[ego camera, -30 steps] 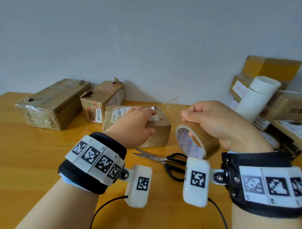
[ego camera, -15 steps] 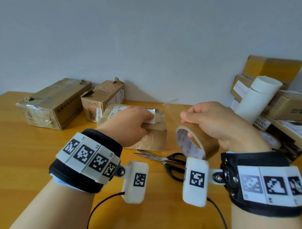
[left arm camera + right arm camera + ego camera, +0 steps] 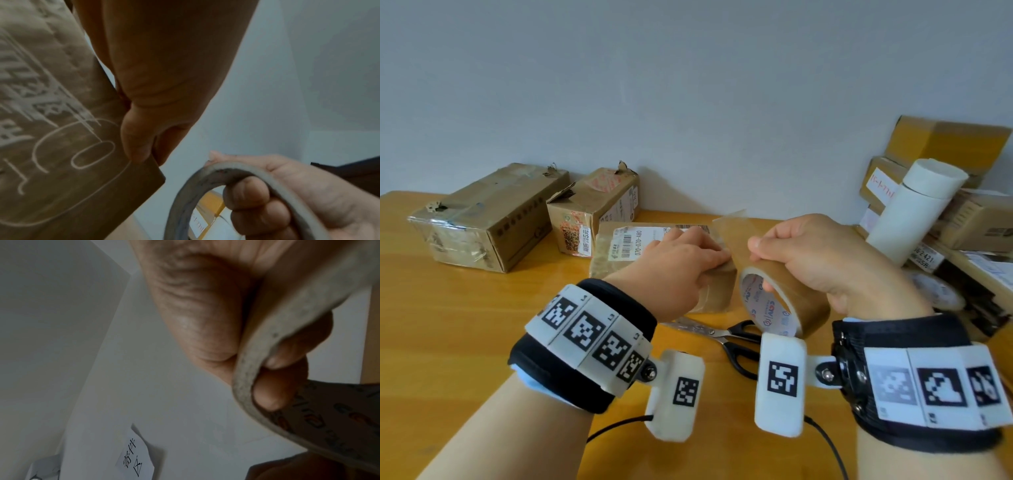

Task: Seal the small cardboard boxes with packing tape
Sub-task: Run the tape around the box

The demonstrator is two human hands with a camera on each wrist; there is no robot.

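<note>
- We are gripping the tape roll (image 3: 784, 301) in our right hand (image 3: 822, 260), fingers hooked through its core, above the scissors (image 3: 726, 337).
- A longer strip of tape (image 3: 732, 236) is now standing out than a moment ago.
- Our left hand (image 3: 674, 270) is pinching the small box (image 3: 650, 246), now tilted up off the bench (image 3: 465, 325); its label is showing.

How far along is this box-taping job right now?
Early on. In hand: the left hand holds down the box with the barcode label while the right hand grips the tape roll, a strip pulled out above that box's right end. The strip is not yet cut; the scissors lie untouched. Still left: two torn boxes behind.
</note>
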